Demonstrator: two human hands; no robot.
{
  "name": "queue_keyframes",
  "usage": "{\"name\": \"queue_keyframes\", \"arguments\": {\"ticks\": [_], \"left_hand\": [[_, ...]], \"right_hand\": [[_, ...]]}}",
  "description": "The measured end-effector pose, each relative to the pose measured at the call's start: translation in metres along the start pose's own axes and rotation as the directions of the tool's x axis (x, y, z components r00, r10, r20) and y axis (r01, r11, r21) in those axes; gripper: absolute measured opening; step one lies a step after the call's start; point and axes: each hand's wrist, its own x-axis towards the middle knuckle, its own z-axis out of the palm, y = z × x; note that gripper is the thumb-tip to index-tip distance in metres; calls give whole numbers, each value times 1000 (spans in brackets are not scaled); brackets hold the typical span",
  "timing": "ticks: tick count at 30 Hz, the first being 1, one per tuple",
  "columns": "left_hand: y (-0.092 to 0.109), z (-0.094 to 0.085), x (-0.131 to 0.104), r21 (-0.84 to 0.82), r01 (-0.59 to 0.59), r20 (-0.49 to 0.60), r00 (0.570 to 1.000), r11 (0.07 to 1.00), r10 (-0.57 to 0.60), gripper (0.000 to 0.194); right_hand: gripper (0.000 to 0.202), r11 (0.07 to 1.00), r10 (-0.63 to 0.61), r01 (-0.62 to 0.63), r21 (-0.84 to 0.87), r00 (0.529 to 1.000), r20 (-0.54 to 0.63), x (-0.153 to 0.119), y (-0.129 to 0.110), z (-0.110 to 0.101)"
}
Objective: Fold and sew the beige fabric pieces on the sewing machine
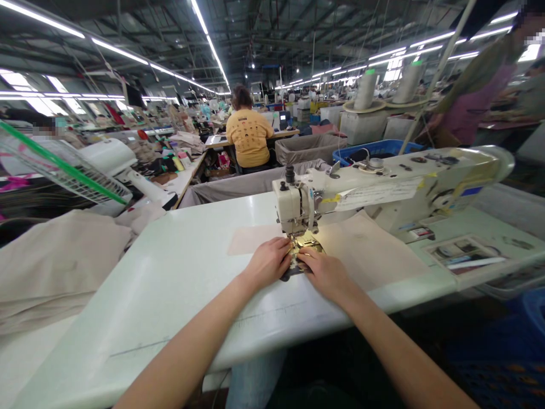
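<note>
Close together, a worker's left hand (pixel 269 262) and right hand (pixel 327 274) meet at the base of a sewing machine (pixel 293 207), whose head stands just beyond the fingertips. Fingers bent, the hands flank the lit metal plate (pixel 314 244); whether either pinches anything cannot be told. Right of the grip, a large pale panel (pixel 374 255) lies flat; just beyond the left hand, a smaller pale piece (pixel 243 241) rests on the white tabletop (pixel 183 278). Well past the grip sits a person in a yellow shirt (pixel 249 136).
</note>
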Motion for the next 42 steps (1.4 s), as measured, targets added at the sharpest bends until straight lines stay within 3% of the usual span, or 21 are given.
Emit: {"name": "queue_keyframes", "arguments": {"ticks": [6,10,12,16,19,21,34,42], "left_hand": [[-6,-1,-6,-15,79,-6,997,997,-79,33],[-6,-12,-10,102,151,55,986,983,-157,35],[5,-18,-12,205,170,107,975,964,-194,31],[47,-21,-17,332,199,187,944,922,-272,21],[72,-17,-21,300,133,237,949,945,-209,15],[78,-16,-23,253,83,267,952,964,-152,16],[73,-17,-31,178,7,259,964,984,-54,15],[60,-13,-26,120,-5,247,969,993,-25,18]], "right_hand": [[32,1000,5,-5,25,1000,-17,-1,2,4],[34,999,0,2,48,999,-44,-3,6,8],[34,997,-3,8,75,998,-65,-4,7,8],[34,989,-14,30,146,994,-108,-9,7,7],[31,983,-25,46,175,992,-122,-18,4,8],[27,986,-17,36,162,993,-117,-24,1,9],[28,1000,-19,19,-2,998,-64,-40,-6,18],[26,1000,16,-16,-8,1000,-4,-27,-7,7]]}}
